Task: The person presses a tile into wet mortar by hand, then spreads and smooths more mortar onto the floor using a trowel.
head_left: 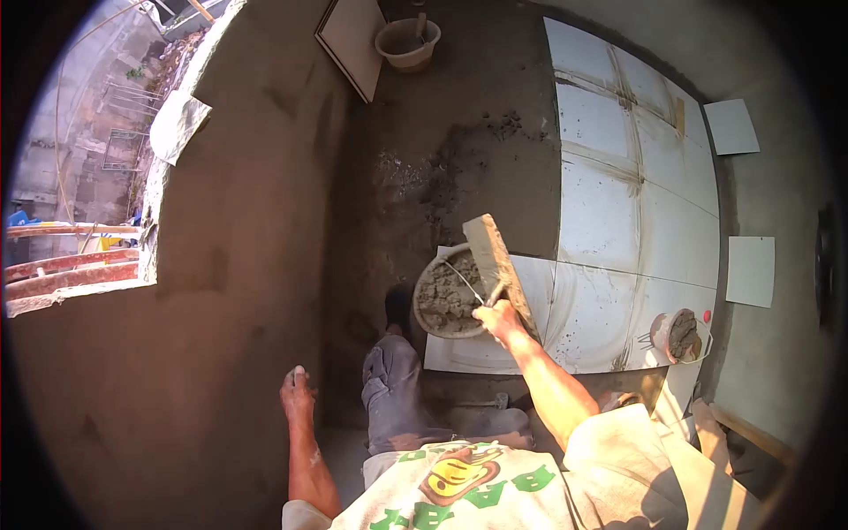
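My right hand (pixel 501 323) is closed on the handle of a long, flat plastering float (pixel 500 267), its face smeared with grey mortar. The float is tilted over the right rim of a round tub (pixel 419 311) and hides part of it. Wet grey mortar (pixel 443 299) fills this tub, and a thin metal rod (pixel 463 277) crosses above it, ending near my fingers. At the left, my left hand (pixel 298 389) is held up beside the plastered wall (pixel 238 353), fingers curled together with nothing showing in them.
Large white tiles (pixel 598 212) with dirty joints cover the right side of the floor. A mortar-filled bucket (pixel 680 336) stands on them. Ahead are another tub (pixel 408 58) and leaning panels (pixel 352 49). A hammer (pixel 500 401) lies near my legs; a window opening (pixel 79 177) is left.
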`<state>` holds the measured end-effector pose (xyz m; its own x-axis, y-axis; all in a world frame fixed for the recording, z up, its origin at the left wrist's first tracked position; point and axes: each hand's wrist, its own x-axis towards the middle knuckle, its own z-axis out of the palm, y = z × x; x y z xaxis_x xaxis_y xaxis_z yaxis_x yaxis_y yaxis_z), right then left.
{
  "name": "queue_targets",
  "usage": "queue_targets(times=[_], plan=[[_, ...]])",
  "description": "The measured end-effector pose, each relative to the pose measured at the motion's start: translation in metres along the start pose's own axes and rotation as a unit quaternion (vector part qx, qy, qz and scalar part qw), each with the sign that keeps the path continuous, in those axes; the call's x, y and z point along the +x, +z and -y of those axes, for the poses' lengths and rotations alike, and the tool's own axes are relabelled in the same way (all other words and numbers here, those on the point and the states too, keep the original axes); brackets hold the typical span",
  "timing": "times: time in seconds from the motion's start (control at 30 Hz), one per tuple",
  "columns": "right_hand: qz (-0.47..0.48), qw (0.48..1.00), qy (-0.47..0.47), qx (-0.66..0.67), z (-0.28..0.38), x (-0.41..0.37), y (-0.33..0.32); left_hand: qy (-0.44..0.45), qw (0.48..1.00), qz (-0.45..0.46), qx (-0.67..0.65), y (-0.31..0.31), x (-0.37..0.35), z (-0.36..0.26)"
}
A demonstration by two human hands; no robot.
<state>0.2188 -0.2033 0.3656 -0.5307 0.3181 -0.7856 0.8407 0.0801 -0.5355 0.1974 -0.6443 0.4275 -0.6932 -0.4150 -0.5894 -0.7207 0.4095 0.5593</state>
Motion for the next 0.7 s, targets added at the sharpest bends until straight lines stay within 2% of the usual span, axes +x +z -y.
queue_targets(times=[0.07, 0.13, 0.2, 0.27, 0.33, 0.4, 0.47, 0.53, 0.63, 0.7], plan=[[-0.039, 0.998, -0.05, -0.013, 0.033, 0.054, 0.049, -0.015, 0.999, 0.031, 0.008, 0.009, -0.006, 0.006], [-0.001, 0.993, -0.038, -0.108, 0.095, 0.091, 0.074, -0.012, 0.999, 0.043, 0.018, 0.007, 0.008, 0.023], [-0.003, 0.991, -0.061, -0.121, 0.142, 0.129, 0.102, 0.024, 0.997, 0.061, 0.041, 0.008, 0.032, 0.039], [-0.008, 0.985, -0.076, -0.152, 0.174, 0.163, 0.14, 0.019, 0.996, 0.074, 0.041, 0.0, 0.047, 0.022], [-0.013, 0.981, -0.087, -0.172, 0.198, 0.194, 0.166, 0.019, 0.995, 0.087, 0.05, -0.009, 0.067, -0.003], [0.025, 0.984, -0.06, -0.169, 0.213, 0.221, 0.191, -0.047, 0.99, 0.099, 0.09, -0.015, 0.086, -0.021], [0.021, 0.983, -0.047, -0.174, 0.221, 0.246, 0.221, -0.041, 0.988, 0.113, 0.096, -0.02, 0.113, -0.033], [0.041, 0.975, -0.093, -0.198, 0.244, 0.256, 0.247, -0.043, 0.987, 0.124, 0.091, -0.019, 0.131, -0.046], [0.028, 0.976, -0.096, -0.193, 0.271, 0.269, 0.251, -0.016, 0.996, 0.08, 0.038, -0.019, 0.157, -0.068], [0.027, 0.975, -0.102, -0.198, 0.282, 0.281, 0.243, -0.04, 0.987, 0.127, 0.087, -0.017, 0.163, -0.077]])
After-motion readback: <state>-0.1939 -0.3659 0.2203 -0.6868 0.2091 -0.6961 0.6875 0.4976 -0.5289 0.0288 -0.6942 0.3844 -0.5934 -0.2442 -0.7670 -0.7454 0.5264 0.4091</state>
